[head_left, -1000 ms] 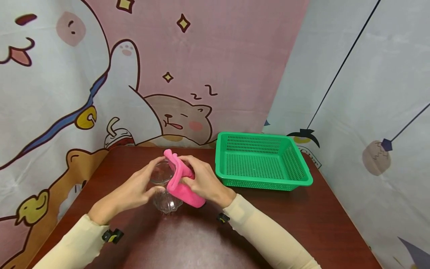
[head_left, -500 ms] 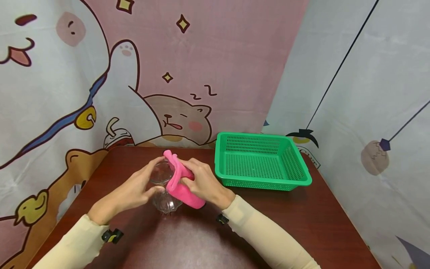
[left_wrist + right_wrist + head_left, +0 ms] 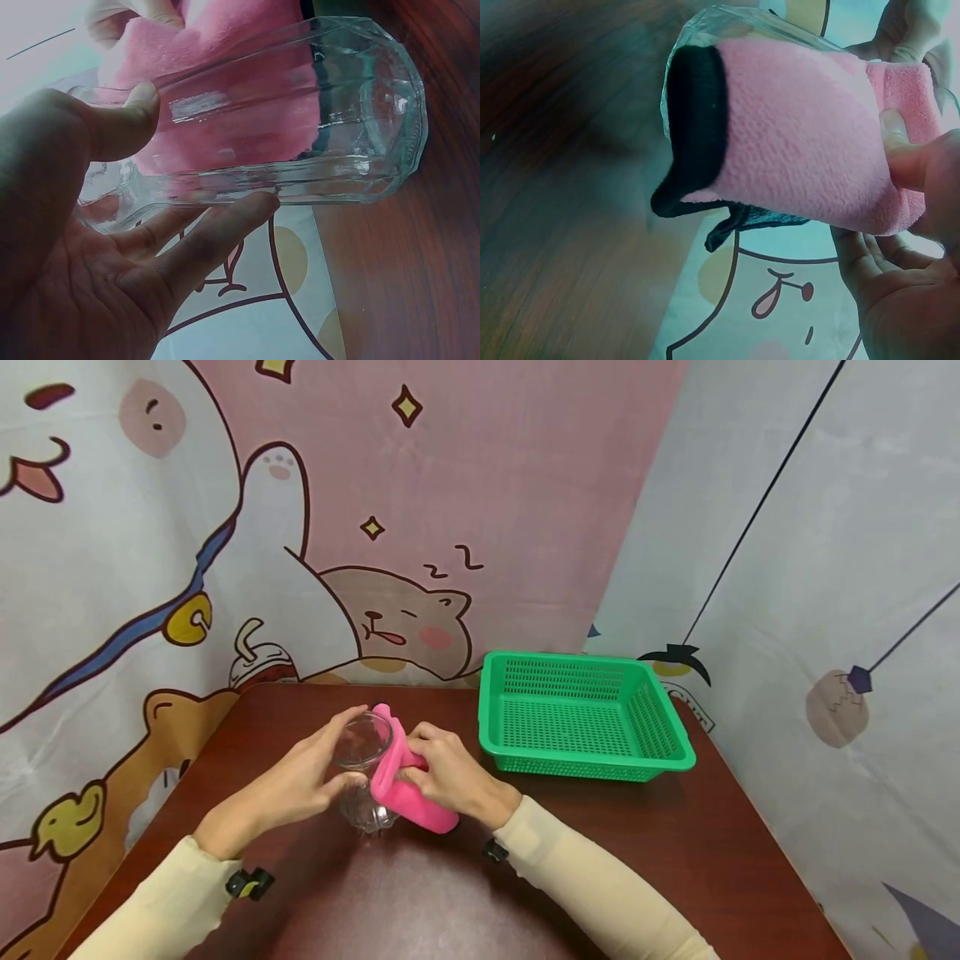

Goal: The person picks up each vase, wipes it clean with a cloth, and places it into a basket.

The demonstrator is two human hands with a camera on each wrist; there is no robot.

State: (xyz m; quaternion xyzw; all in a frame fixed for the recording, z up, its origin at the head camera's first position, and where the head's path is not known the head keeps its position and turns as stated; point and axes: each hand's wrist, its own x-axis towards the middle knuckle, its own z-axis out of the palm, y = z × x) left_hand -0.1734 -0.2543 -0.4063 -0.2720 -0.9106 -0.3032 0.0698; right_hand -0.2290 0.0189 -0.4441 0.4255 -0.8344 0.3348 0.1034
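Note:
A clear glass vase (image 3: 367,814) with ribbed sides and a round open mouth is upright over the left part of the table. My left hand (image 3: 288,777) holds it near the neck, thumb on the near side and fingers on the far side, as the left wrist view (image 3: 112,225) confirms. My right hand (image 3: 457,777) grips a folded pink cloth (image 3: 412,802), which lies against the vase's right side. Dark edging runs along the cloth's lower end (image 3: 697,112) in the right wrist view. Whether the vase's base touches the table cannot be seen.
To the right of the hands, a green perforated plastic basket (image 3: 588,766) stands near the table's back edge. The reddish-brown table (image 3: 637,860) meets a cartoon-printed curtain (image 3: 525,527) behind and along the sides.
The cloth and right hand have shifted slightly down, so more of the vase's rim shows. My left hand keeps nearly the same place on the glass.

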